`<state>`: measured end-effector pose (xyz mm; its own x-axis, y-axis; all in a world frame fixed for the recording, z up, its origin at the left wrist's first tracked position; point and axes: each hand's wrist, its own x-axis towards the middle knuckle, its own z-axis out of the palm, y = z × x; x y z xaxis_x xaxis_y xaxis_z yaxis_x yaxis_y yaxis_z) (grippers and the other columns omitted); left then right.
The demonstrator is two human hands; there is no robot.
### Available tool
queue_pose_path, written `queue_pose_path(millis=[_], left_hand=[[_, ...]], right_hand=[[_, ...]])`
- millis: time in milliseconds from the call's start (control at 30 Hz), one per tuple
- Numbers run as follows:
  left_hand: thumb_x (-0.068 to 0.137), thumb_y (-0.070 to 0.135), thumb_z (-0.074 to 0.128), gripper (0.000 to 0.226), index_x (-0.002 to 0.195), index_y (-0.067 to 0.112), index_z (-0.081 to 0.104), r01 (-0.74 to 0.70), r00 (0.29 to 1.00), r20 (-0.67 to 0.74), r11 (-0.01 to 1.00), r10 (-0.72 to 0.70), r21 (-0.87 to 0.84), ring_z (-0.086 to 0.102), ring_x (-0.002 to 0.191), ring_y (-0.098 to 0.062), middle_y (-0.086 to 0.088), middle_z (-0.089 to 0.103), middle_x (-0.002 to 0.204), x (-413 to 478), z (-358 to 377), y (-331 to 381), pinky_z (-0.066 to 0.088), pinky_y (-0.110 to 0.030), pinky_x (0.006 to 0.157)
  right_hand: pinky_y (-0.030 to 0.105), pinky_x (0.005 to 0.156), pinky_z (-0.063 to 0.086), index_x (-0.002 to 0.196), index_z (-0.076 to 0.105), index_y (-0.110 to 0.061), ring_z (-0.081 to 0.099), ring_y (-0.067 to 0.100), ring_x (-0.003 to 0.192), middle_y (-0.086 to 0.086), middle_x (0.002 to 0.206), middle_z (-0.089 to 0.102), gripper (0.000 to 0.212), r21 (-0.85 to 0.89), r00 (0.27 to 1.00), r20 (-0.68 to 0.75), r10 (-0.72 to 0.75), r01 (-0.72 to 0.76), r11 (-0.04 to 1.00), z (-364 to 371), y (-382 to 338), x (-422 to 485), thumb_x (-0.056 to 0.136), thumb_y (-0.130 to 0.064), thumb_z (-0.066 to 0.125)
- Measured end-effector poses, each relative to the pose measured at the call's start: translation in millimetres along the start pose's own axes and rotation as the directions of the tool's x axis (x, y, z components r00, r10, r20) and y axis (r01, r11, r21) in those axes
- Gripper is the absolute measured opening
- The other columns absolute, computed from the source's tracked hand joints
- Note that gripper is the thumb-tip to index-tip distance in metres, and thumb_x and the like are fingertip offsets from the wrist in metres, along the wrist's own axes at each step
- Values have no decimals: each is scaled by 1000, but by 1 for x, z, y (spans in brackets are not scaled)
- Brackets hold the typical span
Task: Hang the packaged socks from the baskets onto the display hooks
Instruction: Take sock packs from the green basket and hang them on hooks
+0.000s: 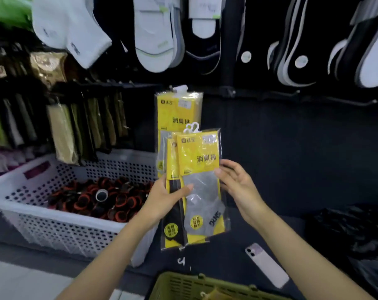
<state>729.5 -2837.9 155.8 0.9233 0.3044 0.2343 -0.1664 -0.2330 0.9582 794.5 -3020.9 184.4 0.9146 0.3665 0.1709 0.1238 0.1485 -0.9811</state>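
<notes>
Shelving of dark display wall [292,137] fills everything behind my grip, with white and black socks [155,40] hanging high above it and olive packets [86,126] racked up to the left. Left of my hands sits a white perforated basket [53,226] of black-and-red rolls; just below them I see the rim of a green basket [179,284], and a pale phone [267,265] lies down to the right on the dark floor. My left hand [164,200] pinches two yellow sock packets [196,182], thumb across the front, while my right hand [237,182] touches their right edge, fingers loosely spread. Another yellow packet [179,111] hangs on a hook directly above.
</notes>
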Motion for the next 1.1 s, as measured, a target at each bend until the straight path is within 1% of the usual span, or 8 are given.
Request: queue_pose_path(millis=[233, 367, 467, 600, 733, 833, 967, 1100], left_hand=[[58, 45, 83, 39, 82, 21, 65, -34, 995, -100, 999, 31, -30, 68, 68, -7, 6, 71, 73, 13, -43, 11, 52, -15, 58], [75, 51, 58, 24, 73, 31, 72, -86, 984, -162, 992, 71, -90, 62, 56, -4, 7, 66, 61, 14, -70, 18, 44, -13, 50], [83, 54, 46, 34, 62, 36, 66, -106, 961, -261, 993, 88, -58, 42, 43, -10, 5, 41, 46, 16, -91, 20, 30, -20, 44], [87, 50, 46, 27, 86, 32, 65, -177, 905, -392, 984, 166, 8, 57, 61, -2, 13, 60, 62, 18, -123, 24, 41, -11, 58], [82, 55, 46, 38, 56, 27, 46, -182, 872, -449, 981, 193, 68, 36, 39, -1, 9, 36, 42, 17, -138, 29, 32, -9, 43], [81, 55, 46, 40, 56, 25, 36, -166, 870, -454, 982, 191, 94, 30, 38, -1, 9, 30, 40, 17, -142, 32, 31, -15, 46], [83, 53, 45, 39, 51, 31, 47, -163, 880, -443, 985, 170, 54, 40, 42, 0, 10, 39, 42, 19, -140, 34, 34, -25, 56], [80, 56, 47, 46, 49, 28, 30, -167, 885, -434, 985, 169, 41, 26, 41, -4, 7, 25, 44, 22, -139, 32, 27, -29, 53]], right_hand=[[35, 83, 54, 94, 63, -7, 66, 19, 91, 14, 100, 70, 25, -20, 993, -24, -117, 117, 993, 56, -23, 32, 86, -31, 64], [16, 68, 54, 102, 64, -21, 70, 8, 90, -6, 97, 75, 12, 50, 976, 4, -219, 218, 975, 74, -26, 43, 91, -21, 59], [16, 65, 54, 104, 63, -24, 71, 8, 85, -5, 94, 75, 14, 84, 968, -61, -243, 247, 965, 81, -33, 53, 93, -20, 56], [21, 66, 57, 103, 63, -22, 72, 11, 84, -2, 94, 75, 11, 16, 958, -94, -271, 273, 962, 82, -50, 70, 94, -22, 56], [31, 73, 58, 101, 63, -19, 72, 17, 85, 3, 92, 75, 9, -79, 961, -77, -266, 260, 963, 89, -54, 86, 94, -21, 57], [41, 83, 57, 98, 63, -20, 70, 24, 91, 8, 97, 73, 7, -89, 964, -112, -242, 232, 968, 96, -48, 101, 94, -19, 57], [34, 83, 56, 93, 62, -22, 69, 15, 92, 2, 97, 72, 5, -130, 945, -181, -272, 251, 959, 101, -40, 124, 93, -18, 59], [33, 81, 55, 82, 60, -26, 67, 14, 88, -7, 86, 69, 10, -205, 925, -291, -246, 191, 960, 102, -34, 154, 92, -24, 61]])
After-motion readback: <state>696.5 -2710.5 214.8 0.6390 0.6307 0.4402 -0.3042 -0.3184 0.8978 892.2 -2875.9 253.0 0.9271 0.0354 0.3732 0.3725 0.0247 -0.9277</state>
